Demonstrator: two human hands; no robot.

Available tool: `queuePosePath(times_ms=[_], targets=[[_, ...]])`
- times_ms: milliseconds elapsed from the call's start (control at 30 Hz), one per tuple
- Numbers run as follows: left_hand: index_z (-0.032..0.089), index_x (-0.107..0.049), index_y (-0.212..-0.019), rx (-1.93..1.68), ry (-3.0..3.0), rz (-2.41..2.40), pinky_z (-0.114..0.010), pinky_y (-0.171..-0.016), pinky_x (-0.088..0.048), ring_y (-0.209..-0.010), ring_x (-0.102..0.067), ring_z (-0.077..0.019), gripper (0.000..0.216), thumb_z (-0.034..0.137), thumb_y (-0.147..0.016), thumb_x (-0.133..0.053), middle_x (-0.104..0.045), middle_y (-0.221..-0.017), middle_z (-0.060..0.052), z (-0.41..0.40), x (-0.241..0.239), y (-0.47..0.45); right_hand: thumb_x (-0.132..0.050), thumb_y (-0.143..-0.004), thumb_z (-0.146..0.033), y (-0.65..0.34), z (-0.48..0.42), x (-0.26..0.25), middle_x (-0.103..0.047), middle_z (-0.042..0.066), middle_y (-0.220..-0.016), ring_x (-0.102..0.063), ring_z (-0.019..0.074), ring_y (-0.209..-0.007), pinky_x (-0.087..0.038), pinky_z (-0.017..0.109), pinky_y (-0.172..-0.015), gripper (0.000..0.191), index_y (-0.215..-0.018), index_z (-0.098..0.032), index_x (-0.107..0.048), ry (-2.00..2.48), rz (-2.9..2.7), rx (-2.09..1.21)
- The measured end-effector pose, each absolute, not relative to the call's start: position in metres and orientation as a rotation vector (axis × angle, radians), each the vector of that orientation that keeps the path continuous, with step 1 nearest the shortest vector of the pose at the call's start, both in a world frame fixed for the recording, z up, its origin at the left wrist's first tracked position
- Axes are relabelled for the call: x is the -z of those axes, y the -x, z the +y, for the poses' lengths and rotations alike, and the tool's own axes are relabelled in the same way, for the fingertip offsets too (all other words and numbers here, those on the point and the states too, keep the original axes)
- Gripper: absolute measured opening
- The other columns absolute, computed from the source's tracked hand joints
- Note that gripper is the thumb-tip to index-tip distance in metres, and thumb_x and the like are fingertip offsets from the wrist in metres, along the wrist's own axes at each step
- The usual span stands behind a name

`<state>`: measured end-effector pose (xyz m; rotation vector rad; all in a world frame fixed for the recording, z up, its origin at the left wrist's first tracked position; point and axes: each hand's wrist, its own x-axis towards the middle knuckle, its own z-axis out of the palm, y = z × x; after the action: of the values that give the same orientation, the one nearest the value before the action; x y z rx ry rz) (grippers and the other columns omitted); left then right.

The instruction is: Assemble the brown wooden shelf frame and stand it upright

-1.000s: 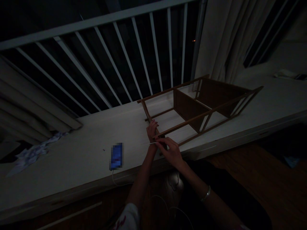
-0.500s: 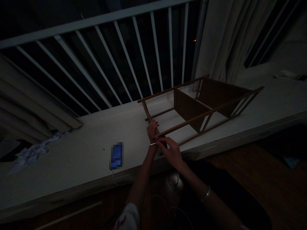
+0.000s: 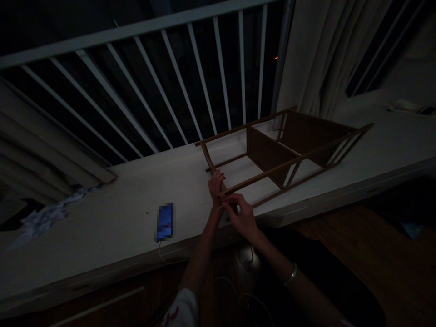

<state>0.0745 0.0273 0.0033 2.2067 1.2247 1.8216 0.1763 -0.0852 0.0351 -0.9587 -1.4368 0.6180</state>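
Left hand (image 3: 216,184): middle of the frame, fingers closed round the near end bar of the wooden rack (image 3: 269,154).
Right hand (image 3: 242,217): just below the left, fingers pinched on a thin metal rod (image 3: 220,207) pointing left across the left wrist; bracelet (image 3: 292,274) on the wrist.
Wooden rack: on its side on the bench (image 3: 119,213), running from the centre to the upper right, with two dark panels between its bars.
In the way: right hand covering the rack's nearest corner; too dim to tell where the rod's tip meets the wood.
Phone (image 3: 165,221): flat on the bench, left of the hands and apart from them, with a cable (image 3: 166,260) hanging over the front edge.
Crumpled cloth (image 3: 44,218): far left of the bench.
Railing (image 3: 143,91): white bars behind the bench, across the upper frame.
Curtain (image 3: 316,54): upper right, behind the rack's far end.
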Motion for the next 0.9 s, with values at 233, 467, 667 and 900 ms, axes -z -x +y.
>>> queuePosePath(times_ms=[233, 467, 667, 900], targets=[[0.018, -0.057, -0.086, -1.856, -2.219, 1.239, -0.041, -0.09, -0.037, -0.113, -0.052, -0.026, 0.075, 0.071, -0.076, -0.005, -0.063, -0.098, -0.013, 0.029, 0.0, -0.075, -0.05, -0.083, -0.028, -0.176, -0.083, -0.024, -0.058, 0.003, -0.082, -0.058, 0.0146, -0.07, -0.049, 0.027, -0.063, 0.013, -0.094, -0.02, -0.049, 1.005, -1.48, -0.441], [0.018, -0.058, -0.084, -1.89, -2.191, 1.278, -0.041, -0.089, -0.037, -0.111, -0.053, -0.0261, 0.085, 0.076, -0.07, 0.003, -0.064, -0.097, -0.013, 0.024, -0.005, -0.078, -0.045, -0.086, -0.023, -0.179, -0.081, -0.016, -0.06, 0.006, -0.085, -0.06, 0.0175, -0.076, -0.05, 0.031, -0.067, 0.011, -0.096, -0.021, -0.048, 0.988, -1.58, -0.226], [0.017, -0.057, -0.09, -1.901, -2.243, 1.21, -0.043, -0.091, -0.037, -0.115, -0.05, -0.0272, 0.083, 0.073, -0.073, 0.001, -0.062, -0.102, -0.014, 0.021, -0.005, -0.078, -0.042, -0.086, -0.015, -0.184, -0.075, -0.01, -0.062, 0.007, -0.086, -0.06, 0.0185, -0.08, -0.05, 0.033, -0.07, 0.015, -0.099, -0.021, -0.047, 0.924, -1.671, -0.101], [0.017, -0.057, -0.092, -1.929, -2.254, 1.174, -0.044, -0.091, -0.037, -0.115, -0.05, -0.0277, 0.079, 0.07, -0.075, -0.001, -0.062, -0.102, -0.015, 0.02, -0.006, -0.079, -0.04, -0.088, -0.016, -0.193, -0.069, -0.007, -0.063, 0.006, -0.081, -0.06, 0.0176, -0.074, -0.049, 0.033, -0.068, 0.013, -0.097, -0.02, -0.049, 0.913, -1.764, -0.149]])
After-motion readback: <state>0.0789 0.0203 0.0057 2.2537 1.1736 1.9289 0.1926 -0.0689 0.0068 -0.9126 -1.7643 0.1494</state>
